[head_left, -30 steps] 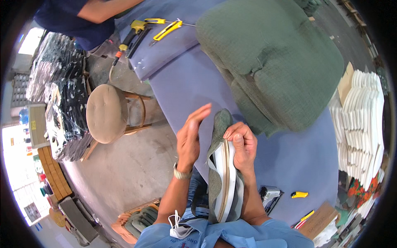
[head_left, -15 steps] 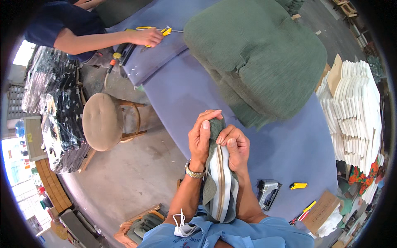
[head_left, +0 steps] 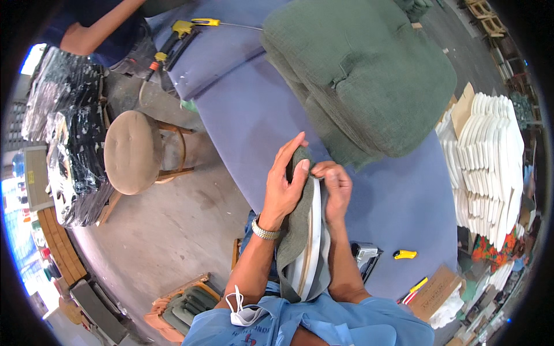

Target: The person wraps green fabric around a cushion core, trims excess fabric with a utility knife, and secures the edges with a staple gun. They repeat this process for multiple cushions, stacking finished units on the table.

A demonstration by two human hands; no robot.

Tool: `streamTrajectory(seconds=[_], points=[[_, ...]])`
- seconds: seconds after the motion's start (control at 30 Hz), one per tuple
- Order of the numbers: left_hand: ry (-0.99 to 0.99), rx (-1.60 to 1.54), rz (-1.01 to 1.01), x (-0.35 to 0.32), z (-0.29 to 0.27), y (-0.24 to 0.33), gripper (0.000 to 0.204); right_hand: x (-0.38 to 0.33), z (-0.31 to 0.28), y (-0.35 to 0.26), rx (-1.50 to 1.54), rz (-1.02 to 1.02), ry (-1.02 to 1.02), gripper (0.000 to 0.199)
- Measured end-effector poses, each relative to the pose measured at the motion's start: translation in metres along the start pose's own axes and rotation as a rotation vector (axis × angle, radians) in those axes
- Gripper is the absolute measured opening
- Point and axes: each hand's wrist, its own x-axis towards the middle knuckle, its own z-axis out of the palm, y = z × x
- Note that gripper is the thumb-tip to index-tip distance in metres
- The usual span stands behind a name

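Observation:
Upright against my body stands a padded panel (head_left: pixel 312 230), its white foam layers on both sides of a thin brown core showing along the edge. Dark green fabric (head_left: pixel 292 236) wraps its far end and hangs loose down its left side. My left hand (head_left: pixel 284 187) grips the covered far end between thumb and long, straightened fingers. With curled fingers, my right hand (head_left: pixel 336 187) pinches the fabric's edge beside the foam on the right. What lies under its fingertips is partly hidden.
Stacked green upholstered cushions (head_left: pixel 369 75) cover the far table (head_left: pixel 398 202). Right of my arm lie a staple gun (head_left: pixel 366 256), yellow cutter (head_left: pixel 405 254) and cardboard box (head_left: pixel 437 293). Another staple gun (head_left: pixel 176 43) and a screwdriver (head_left: pixel 208 22) lie near a co-worker (head_left: pixel 95 34). A round stool (head_left: pixel 134 151) stands left.
My left hand has opened wider along the fabric, and the panel has turned so more green shows on its left. The co-worker's hand has left the yellow tool and gone out of view.

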Motion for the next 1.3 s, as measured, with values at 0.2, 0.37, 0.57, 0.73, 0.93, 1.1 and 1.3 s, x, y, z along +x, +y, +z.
streamTrajectory(seconds=[0.2,0.37,0.57,0.73,0.93,1.1,1.3], points=[[-0.016,-0.026,-0.003,0.003,0.007,-0.01,0.057,-0.103,-0.136,-0.041,-0.71,0.307,0.485,0.021],[-0.059,-0.017,0.015,-0.001,0.006,-0.011,0.063,-0.282,-0.208,-0.051,-1.059,0.537,0.584,0.055],[-0.055,-0.01,0.006,-0.002,0.006,-0.01,0.066,-0.302,-0.201,0.009,-1.469,0.452,0.553,0.073],[-0.065,0.046,0.043,0.003,0.009,-0.008,0.067,-0.274,-0.22,-0.021,-1.098,0.584,0.55,0.064],[-0.037,0.1,0.093,0.005,0.015,-0.007,0.067,-0.146,-0.177,-0.129,-0.31,0.5,0.527,0.039],[-0.076,0.092,0.049,-0.001,0.015,-0.011,0.069,-0.045,-0.095,-0.198,-0.621,0.426,0.047,0.051],[-0.088,0.075,0.064,-0.004,0.016,-0.014,0.072,0.067,-0.023,-0.192,-1.046,0.178,-0.744,0.081]])
